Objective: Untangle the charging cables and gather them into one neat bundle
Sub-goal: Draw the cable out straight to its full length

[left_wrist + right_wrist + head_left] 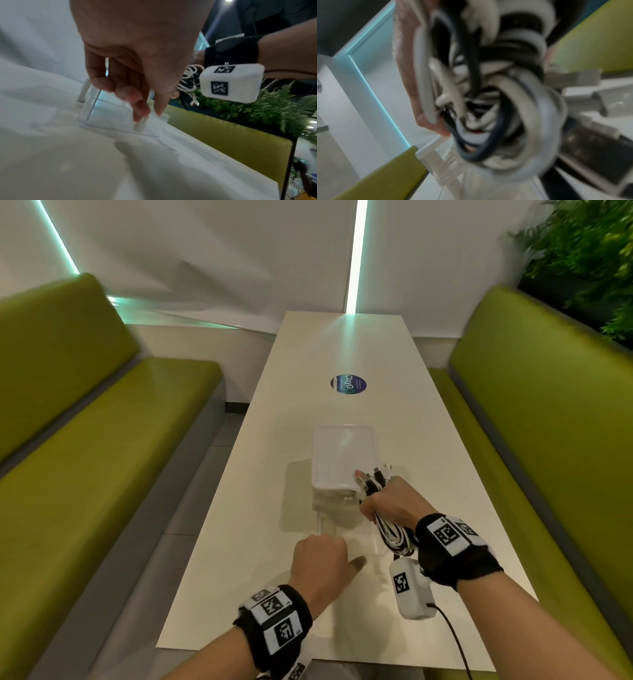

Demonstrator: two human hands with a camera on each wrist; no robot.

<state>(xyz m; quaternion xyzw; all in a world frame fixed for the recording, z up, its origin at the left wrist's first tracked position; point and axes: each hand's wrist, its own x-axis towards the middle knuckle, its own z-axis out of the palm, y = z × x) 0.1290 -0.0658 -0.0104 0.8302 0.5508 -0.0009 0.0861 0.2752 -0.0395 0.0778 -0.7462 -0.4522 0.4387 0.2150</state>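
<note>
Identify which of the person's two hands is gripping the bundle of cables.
The right hand, closed around the black and white cables; the left hand grips none, reaching toward the table.

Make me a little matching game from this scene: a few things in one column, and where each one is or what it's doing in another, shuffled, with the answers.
Things:
1. cable bundle
2. left hand
3. round blue sticker
4. clear lidded box

Places or states:
A. stuck flat on the white table, far from the person
B. gripped in the right hand
C. standing on the table just beyond the hands
D. fingertips down by a clear plastic piece on the table

Pairs: 1-B, 2-D, 3-A, 4-C
</note>
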